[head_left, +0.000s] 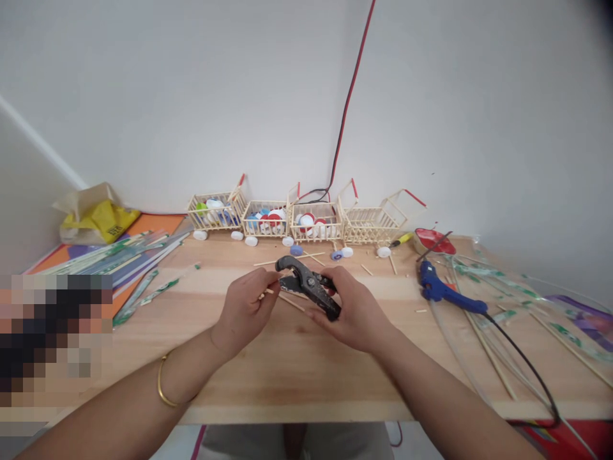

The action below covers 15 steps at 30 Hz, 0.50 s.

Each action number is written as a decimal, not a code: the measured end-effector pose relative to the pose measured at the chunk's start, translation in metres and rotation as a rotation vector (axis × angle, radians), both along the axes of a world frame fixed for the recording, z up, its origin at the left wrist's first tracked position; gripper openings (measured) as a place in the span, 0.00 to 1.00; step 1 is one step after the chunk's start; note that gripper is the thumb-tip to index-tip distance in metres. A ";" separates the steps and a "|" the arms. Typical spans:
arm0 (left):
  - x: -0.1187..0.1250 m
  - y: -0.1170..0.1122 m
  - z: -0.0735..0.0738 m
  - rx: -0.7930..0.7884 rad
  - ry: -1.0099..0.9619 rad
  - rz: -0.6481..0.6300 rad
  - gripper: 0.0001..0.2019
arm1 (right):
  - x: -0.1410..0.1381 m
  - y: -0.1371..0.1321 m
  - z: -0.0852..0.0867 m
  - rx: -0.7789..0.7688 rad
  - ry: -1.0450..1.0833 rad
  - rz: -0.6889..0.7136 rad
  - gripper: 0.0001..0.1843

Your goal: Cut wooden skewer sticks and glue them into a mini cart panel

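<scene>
My right hand (358, 313) is wrapped round the handles of black pruning shears (310, 282), whose hooked jaw points up and left. My left hand (246, 310) is closed in a pinch on a thin wooden stick (292, 303), just left of the shears' blade. The stick slants down to the right below the blade; whether it touches the blade I cannot tell. Behind my hands stand several small shopping carts made of sticks, among them a cart (313, 223) filled with red and white caps and a cart (366, 225) with a bare basket.
A blue glue gun (445, 291) with a black cord lies at the right beside a red dish (433, 241). Loose sticks (498, 358) and plastic sleeves (507, 278) spread there. Stick packs (119, 255) and a yellow bag (98, 220) lie at left. A yellow-handled knife (405, 239) rests by the carts.
</scene>
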<state>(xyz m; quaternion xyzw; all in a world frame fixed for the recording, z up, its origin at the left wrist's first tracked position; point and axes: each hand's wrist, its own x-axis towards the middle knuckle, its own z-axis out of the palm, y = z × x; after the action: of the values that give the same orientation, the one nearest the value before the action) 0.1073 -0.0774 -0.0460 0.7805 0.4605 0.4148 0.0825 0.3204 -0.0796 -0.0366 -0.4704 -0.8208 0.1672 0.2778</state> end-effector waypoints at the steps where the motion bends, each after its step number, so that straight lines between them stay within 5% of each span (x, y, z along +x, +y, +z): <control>1: 0.000 0.000 -0.001 0.019 0.013 -0.010 0.08 | 0.000 0.000 0.000 0.006 -0.015 -0.002 0.26; 15: -0.004 0.003 -0.005 0.174 0.119 -0.070 0.07 | 0.001 -0.002 -0.003 0.027 -0.139 -0.003 0.20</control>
<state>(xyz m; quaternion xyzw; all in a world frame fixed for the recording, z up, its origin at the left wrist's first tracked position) 0.1031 -0.0748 -0.0510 0.8236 0.3992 0.4029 0.0015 0.3209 -0.0819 -0.0391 -0.4784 -0.8395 0.1225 0.2266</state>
